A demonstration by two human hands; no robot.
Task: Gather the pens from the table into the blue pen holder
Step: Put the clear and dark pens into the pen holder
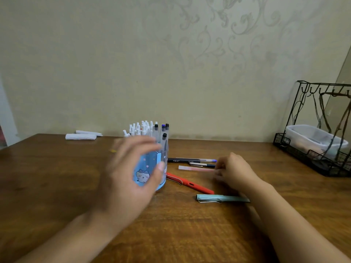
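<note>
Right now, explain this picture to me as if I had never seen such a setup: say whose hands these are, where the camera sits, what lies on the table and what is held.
There is no machine here. One picture comes from a camera worn on a person's head, looking forward and down at their own two bare hands over a wooden table.

The left hand, blurred, is cupped around the blue pen holder, which is already crowded with pens. The right hand reaches the end of a pale pink pen; whether its fingers have gripped it I cannot tell.

Still lying loose: a black pen, a dark pen with a silver clip, a red pen and a light blue pen.

At the back lie white paper rolls; at the right stands a black wire rack holding a clear plastic tub.
</note>
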